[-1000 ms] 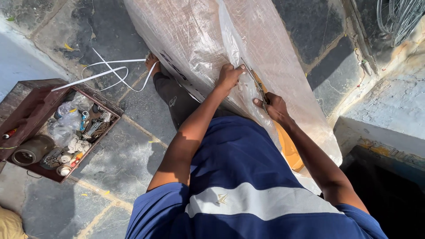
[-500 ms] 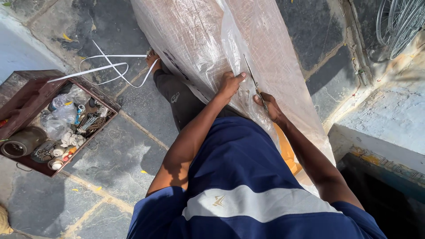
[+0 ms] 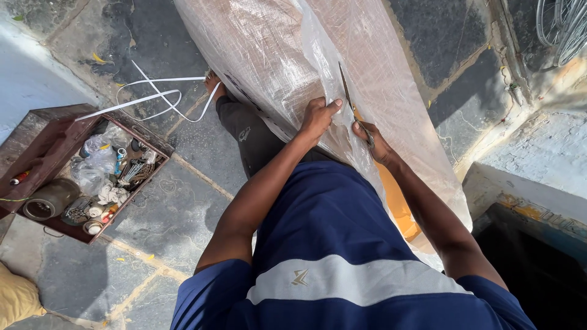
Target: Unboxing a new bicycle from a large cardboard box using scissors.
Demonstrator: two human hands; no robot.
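Toolbox (image 3: 46, 131), rusty red, open on the stone floor (image 3: 183, 220) at 9 o'clock of the frame; holds clear bags, tape rolls, small fittings.

White plastic straps (image 3: 150, 98), loose loops on the floor at 10 o'clock, just beside the package's near edge.

Package (image 3: 275, 67), large, long, wrapped in clear woven plastic; long axis from 11 o'clock down to 4 o'clock, far end out of frame at the top. Orange contents visible at the lower part, near the right forearm.

Left hand (image 3: 318, 116), closed, pinching and pulling up a fold of the loosened wrap at the centre of the frame.

Scissors (image 3: 351, 107), slim, blades pointing to 12 o'clock along the slit in the wrap; handles buried in the grip.

Right hand (image 3: 373, 140), closed around the scissor handles, just beside the left hand at its 4 o'clock.

Handling note, as judged: wrap best kept taut and lifted clear of the contents; blades shallow, running along the package's length, tips well apart from the left fingers.
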